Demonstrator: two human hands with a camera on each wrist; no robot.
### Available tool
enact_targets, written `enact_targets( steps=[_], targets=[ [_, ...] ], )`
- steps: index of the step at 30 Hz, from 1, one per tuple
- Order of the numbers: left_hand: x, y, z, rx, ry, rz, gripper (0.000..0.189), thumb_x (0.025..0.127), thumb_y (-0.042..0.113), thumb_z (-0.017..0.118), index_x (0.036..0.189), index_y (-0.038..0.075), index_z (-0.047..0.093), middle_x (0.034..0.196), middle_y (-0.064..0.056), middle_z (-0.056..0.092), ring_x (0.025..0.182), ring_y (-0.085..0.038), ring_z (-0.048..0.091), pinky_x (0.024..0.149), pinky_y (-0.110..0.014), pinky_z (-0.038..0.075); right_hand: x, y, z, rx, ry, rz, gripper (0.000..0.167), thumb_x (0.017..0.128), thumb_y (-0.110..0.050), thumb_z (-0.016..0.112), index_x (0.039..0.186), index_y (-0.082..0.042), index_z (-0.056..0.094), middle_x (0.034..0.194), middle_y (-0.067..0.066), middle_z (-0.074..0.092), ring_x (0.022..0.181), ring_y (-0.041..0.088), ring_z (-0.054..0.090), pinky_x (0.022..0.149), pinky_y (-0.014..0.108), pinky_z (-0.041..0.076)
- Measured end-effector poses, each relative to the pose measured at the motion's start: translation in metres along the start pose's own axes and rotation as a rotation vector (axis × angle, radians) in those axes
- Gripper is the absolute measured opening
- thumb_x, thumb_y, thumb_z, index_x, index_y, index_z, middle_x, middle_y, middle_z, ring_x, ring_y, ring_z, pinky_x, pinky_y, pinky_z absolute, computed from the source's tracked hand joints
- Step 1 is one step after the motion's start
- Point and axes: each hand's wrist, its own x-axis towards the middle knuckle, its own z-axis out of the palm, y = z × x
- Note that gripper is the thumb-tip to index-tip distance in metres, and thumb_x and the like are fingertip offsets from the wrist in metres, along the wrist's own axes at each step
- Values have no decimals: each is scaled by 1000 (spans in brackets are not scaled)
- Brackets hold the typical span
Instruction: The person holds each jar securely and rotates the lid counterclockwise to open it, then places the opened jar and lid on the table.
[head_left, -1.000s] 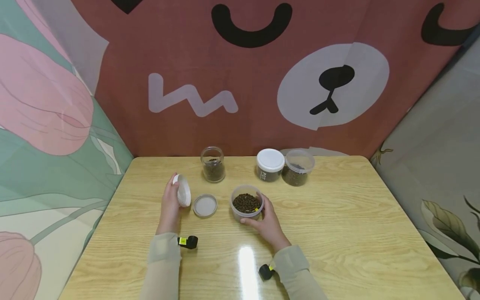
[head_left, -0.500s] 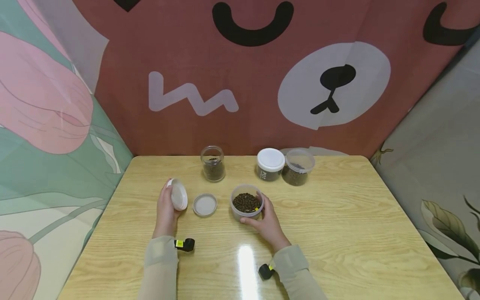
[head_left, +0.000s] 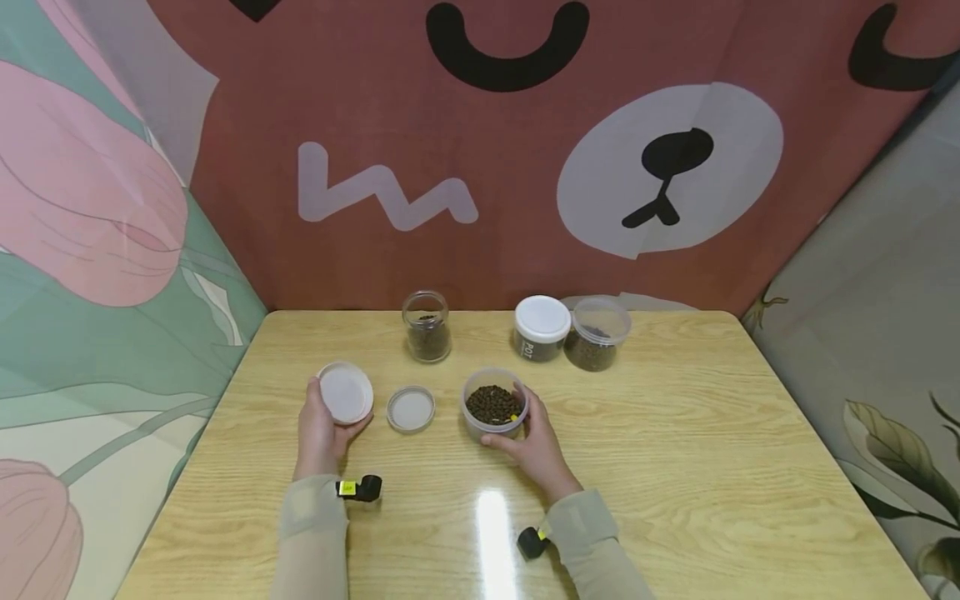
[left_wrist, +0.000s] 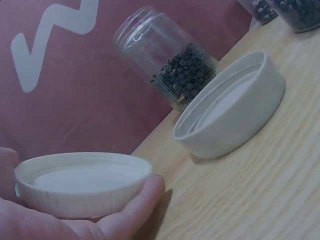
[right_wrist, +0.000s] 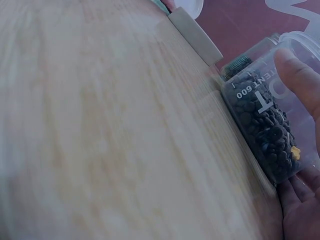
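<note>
Since half a second ago, the left hand (head_left: 321, 429) has shifted outward, turning the ribbed white lid (head_left: 346, 392) from steeply tilted to nearly flat, hollow side up. Its thumb and fingers grip the lid's edge. Over at the clear plastic tub (head_left: 477, 430), standing upright on the wooden table (head_left: 720, 433), the right hand (head_left: 538, 442) curls round the side; how firmly the fingertips press is hard to tell. Dark brown pellets (head_left: 491, 406) and a yellow piece (right_wrist: 295, 153) lie inside. Between the hands rests an upturned lid (head_left: 411, 409), with a glass jar (head_left: 425, 312) behind.
</note>
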Motion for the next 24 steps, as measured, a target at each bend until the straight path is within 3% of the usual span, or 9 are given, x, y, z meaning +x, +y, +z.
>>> enact_targets(
  steps=[10, 18, 24],
  targets=[
    [-1, 0, -4, 119, 11, 4, 70, 104, 59, 20, 164, 22, 15, 149, -19, 32, 127, -36, 50, 92, -47, 56, 0, 2, -1, -16, -6, -17, 106, 74, -27, 92, 159, -17, 29, 157, 17, 35, 148, 34, 31, 121, 48, 24],
    [-4, -1, -2, 276, 58, 75, 69, 107, 54, 20, 162, 12, 18, 145, -27, 37, 107, -32, 62, 81, -42, 60, -1, 2, -2, -7, -7, -16, 106, 74, -29, 91, 159, -17, 29, 158, 16, 34, 148, 34, 30, 121, 49, 24],
    [-5, -1, -1, 332, 74, 99, 72, 107, 52, 19, 162, 4, 14, 148, -32, 37, 116, -36, 58, 82, -38, 60, 0, 3, -1, -12, -6, 2, 105, 74, -27, 92, 159, -20, 29, 158, 13, 36, 148, 31, 31, 121, 46, 24]
  ],
)
